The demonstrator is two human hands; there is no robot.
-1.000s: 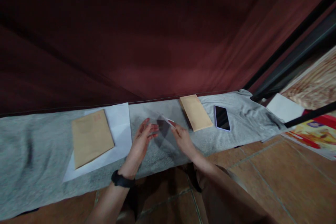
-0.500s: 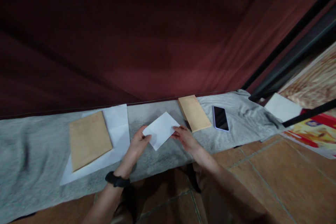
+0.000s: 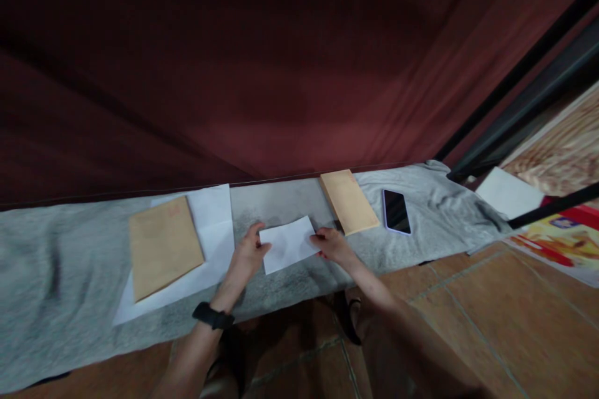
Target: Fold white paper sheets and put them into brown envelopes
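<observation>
A small folded white paper (image 3: 289, 244) lies nearly flat on the grey cloth (image 3: 70, 287), held at both ends. My left hand (image 3: 246, 255), with a black watch on the wrist, grips its left edge. My right hand (image 3: 333, 245) grips its right edge. A brown envelope (image 3: 161, 245) rests on a white sheet (image 3: 213, 224) to the left of my hands. A second, narrower brown envelope (image 3: 349, 201) lies just beyond my right hand.
A phone (image 3: 396, 210) with a dark screen lies face up right of the narrow envelope. A dark red curtain (image 3: 262, 62) hangs behind the cloth. Tiled floor (image 3: 468, 312) runs along the near side. White paper (image 3: 508, 192) and colourful printed material (image 3: 561, 237) sit at far right.
The paper went from a blurred, raised position between my hands to being held at both ends and lowered close to the cloth, turned from tilted to nearly level.
</observation>
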